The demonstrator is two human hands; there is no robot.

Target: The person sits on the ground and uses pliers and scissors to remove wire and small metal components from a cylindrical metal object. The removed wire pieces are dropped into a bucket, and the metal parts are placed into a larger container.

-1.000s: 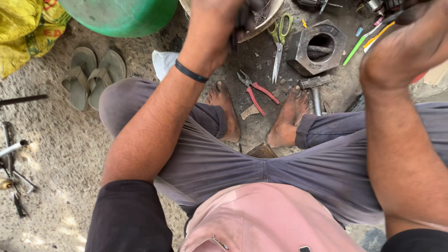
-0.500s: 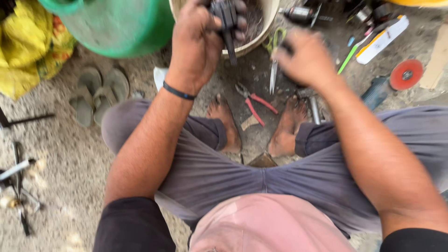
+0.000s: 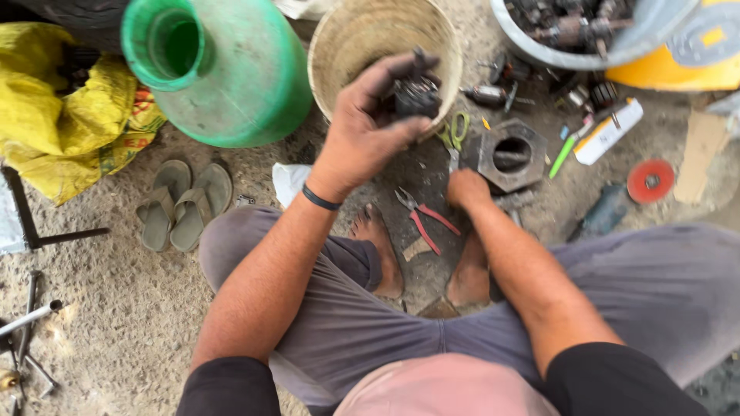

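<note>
The green plastic pot (image 3: 223, 73) sits widest in view, lying on sandy ground to the left of the woven basket (image 3: 383, 48), which serves as the anchor here. Right of the basket is a grey metal tub (image 3: 539, 52) full of dark parts, and just below-right of the basket stands a hexagonal metal block (image 3: 510, 156) with a round bore. A pair of sandals (image 3: 185, 204) lies well to the basket's lower left.

The left hand (image 3: 368, 127) is raised over the basket's mouth, fingers curled around a small dark metal part (image 3: 416, 94). A moment ago this hand was higher and the right hand (image 3: 466, 187) was up beside it; now the right has dropped to the ground below the basket, beside the block and near the red-handled pliers (image 3: 424, 219) (its fingers are folded under, so whether it grips anything I cannot tell). The part now rests with one hand alone, while the other appears to be going for a tool.
</note>
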